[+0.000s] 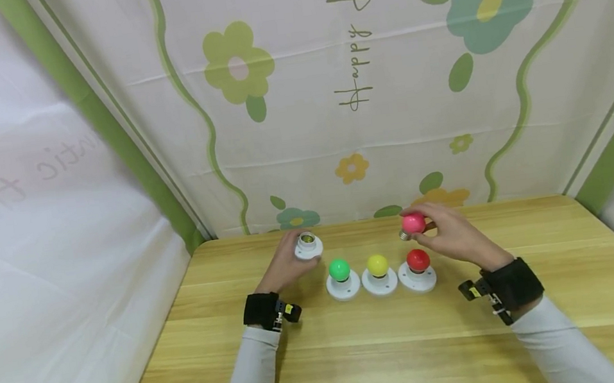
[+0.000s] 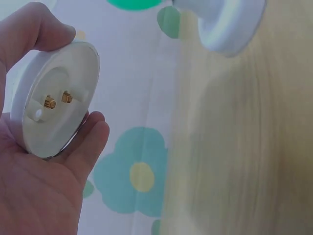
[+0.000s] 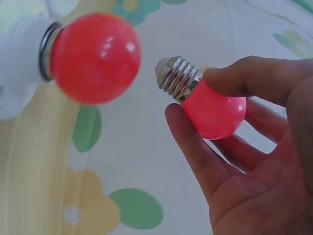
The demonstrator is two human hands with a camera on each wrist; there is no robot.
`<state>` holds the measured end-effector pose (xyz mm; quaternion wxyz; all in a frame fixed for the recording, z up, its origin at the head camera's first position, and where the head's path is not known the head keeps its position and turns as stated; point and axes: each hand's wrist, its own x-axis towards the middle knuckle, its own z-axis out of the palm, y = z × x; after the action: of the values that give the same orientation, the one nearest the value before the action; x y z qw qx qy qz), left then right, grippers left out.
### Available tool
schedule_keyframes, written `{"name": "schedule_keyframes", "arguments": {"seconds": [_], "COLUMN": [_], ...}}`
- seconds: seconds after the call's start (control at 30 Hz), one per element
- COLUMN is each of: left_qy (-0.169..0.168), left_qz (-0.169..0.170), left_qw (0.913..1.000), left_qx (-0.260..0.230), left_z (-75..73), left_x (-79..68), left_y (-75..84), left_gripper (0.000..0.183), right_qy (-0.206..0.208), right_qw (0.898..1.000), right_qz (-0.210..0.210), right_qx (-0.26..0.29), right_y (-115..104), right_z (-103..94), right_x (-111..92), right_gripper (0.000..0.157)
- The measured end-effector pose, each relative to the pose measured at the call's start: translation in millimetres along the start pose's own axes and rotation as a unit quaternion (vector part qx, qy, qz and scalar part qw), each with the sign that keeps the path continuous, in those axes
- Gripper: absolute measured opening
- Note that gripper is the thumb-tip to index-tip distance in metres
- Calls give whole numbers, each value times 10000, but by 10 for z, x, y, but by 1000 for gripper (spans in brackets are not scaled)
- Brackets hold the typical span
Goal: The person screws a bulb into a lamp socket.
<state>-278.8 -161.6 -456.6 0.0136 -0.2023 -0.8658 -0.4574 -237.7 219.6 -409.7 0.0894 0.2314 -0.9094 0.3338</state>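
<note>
My left hand [image 1: 286, 265] grips a white round lamp socket [image 1: 308, 247] by its rim, its opening facing up toward the head camera. In the left wrist view the socket's underside [image 2: 61, 100] shows two brass screws. With thumb and fingers my right hand [image 1: 452, 234] holds a pink light bulb [image 1: 413, 224]; its threaded metal base [image 3: 180, 78] points left, away from the palm. Between the hands, a green bulb [image 1: 339, 270], a yellow bulb [image 1: 377, 265] and a red bulb [image 1: 418, 260] stand upright in white sockets on the table. The red one is nearest my right hand.
The three filled sockets form a row on the wooden table [image 1: 365, 365]. Behind the table's far edge hangs a flower-printed fabric wall [image 1: 299, 134], with another fabric wall [image 1: 60, 263] along the left side. A camera is strapped to each wrist.
</note>
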Motion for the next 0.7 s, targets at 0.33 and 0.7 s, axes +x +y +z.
{"name": "schedule_keyframes", "arguments": {"seconds": [0.33, 0.7], "left_qy": [-248, -702], "left_qz": [200, 640], "left_qw": [9993, 9953], "left_qx": [-191, -187], "left_z": [64, 160], "left_x": [-19, -46], "left_y": [179, 389], "left_gripper": [70, 65], "right_qy": [88, 108], "right_qw": [9993, 9988], "right_qz": [-350, -483], "right_qx": [-2, 24], "right_y": [-182, -295], "right_z": [-10, -2], "right_x": [5, -5], "right_gripper": [45, 46]}}
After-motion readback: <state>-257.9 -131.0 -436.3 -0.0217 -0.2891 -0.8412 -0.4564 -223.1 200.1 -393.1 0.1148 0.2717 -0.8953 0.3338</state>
